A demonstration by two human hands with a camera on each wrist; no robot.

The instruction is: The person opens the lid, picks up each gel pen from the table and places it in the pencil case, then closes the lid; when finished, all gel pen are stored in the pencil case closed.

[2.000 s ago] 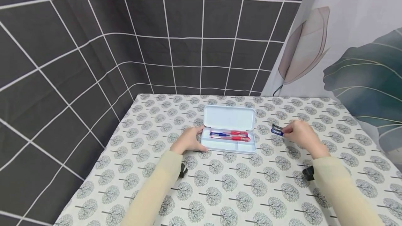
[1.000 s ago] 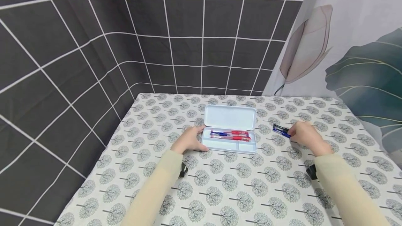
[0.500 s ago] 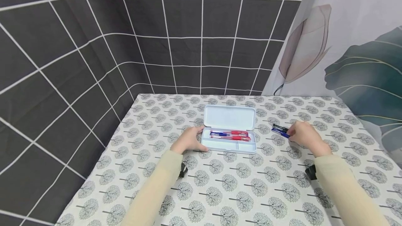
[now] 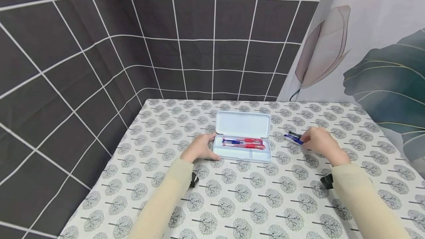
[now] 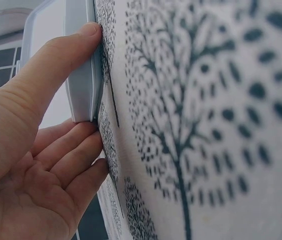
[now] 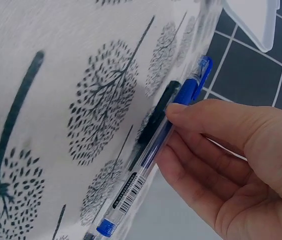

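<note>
A light-blue pencil case (image 4: 236, 153) stands with its lid (image 4: 242, 124) up. My left hand (image 4: 200, 148) holds its left end, the thumb along the front wall (image 5: 82, 87) and the fingertips at the end and back. Red pens (image 4: 254, 146) and a blue pen (image 4: 229, 142) lie in the long rear compartment. Right of the case, my right hand (image 4: 320, 143) pinches a clear-barrelled blue gel pen (image 6: 183, 93) between thumb and fingers near its capped end. A black pen (image 6: 153, 117) lies alongside it, close to the cloth and partly hidden behind the blue one.
A white tablecloth (image 4: 239, 209) with grey tree prints covers the table. Behind and to the left hangs a dark curtain (image 4: 196, 17) with white grid lines. A pale leaf-patterned curtain (image 4: 358, 25) hangs at the right.
My right hand has moved slightly right since the oldest frame. The blue pen has since slid a little left and sticks out past the black pen. My left hand and the case stay put.
</note>
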